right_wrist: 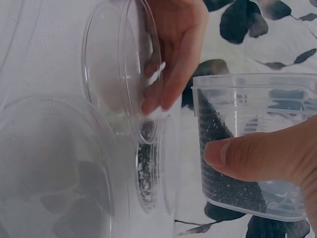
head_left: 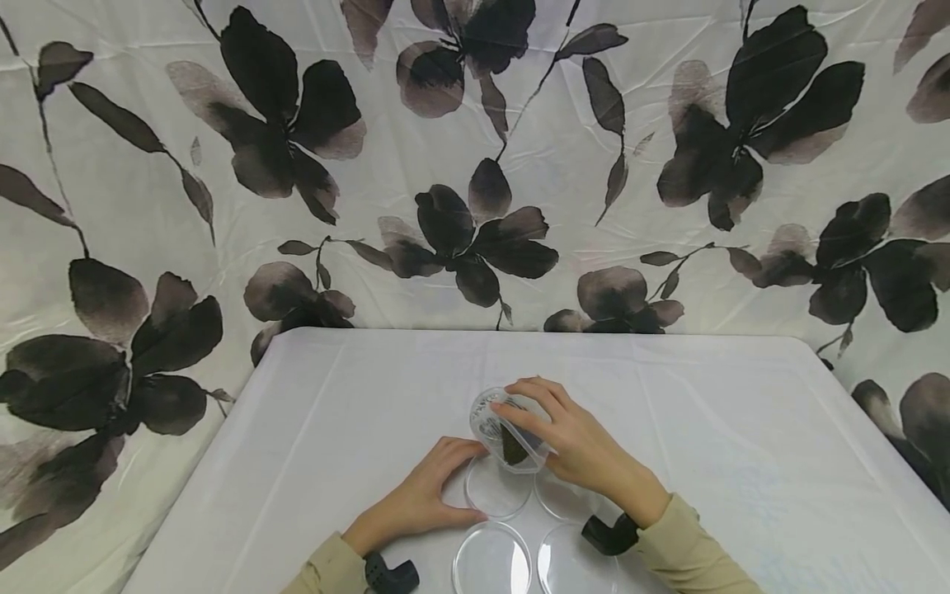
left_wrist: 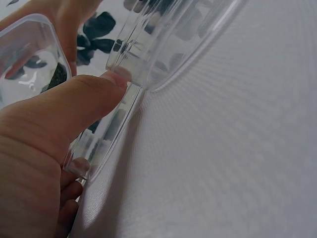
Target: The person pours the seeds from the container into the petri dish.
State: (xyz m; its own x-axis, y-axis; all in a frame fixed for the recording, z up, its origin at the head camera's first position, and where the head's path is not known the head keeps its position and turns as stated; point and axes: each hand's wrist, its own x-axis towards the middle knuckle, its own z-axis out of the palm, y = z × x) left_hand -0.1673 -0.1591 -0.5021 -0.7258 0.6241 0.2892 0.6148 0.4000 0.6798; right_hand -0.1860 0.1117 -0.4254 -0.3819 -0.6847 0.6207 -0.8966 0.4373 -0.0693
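My right hand (head_left: pixel 586 445) grips a clear plastic container (right_wrist: pixel 247 106), thumb on one wall and fingers across the other side. Dark granules (right_wrist: pixel 228 188) lie slanted against one side of the tilted container. It hangs just beyond a clear petri dish (head_left: pixel 497 488), overlapping its far rim in the head view. My left hand (head_left: pixel 426 495) holds that dish at its edges, thumb at the near side and fingers at the far side. Partly hidden behind the container is a round clear dish (right_wrist: pixel 147 173) with black and white bits in it.
More clear petri dishes stand close by: one at the right (head_left: pixel 567 499), one at the near left (head_left: pixel 492 563) and one at the near right (head_left: pixel 575 565). White cloth covers the table (head_left: pixel 356 396). A flower-print curtain (head_left: pixel 594 181) hangs behind its far edge.
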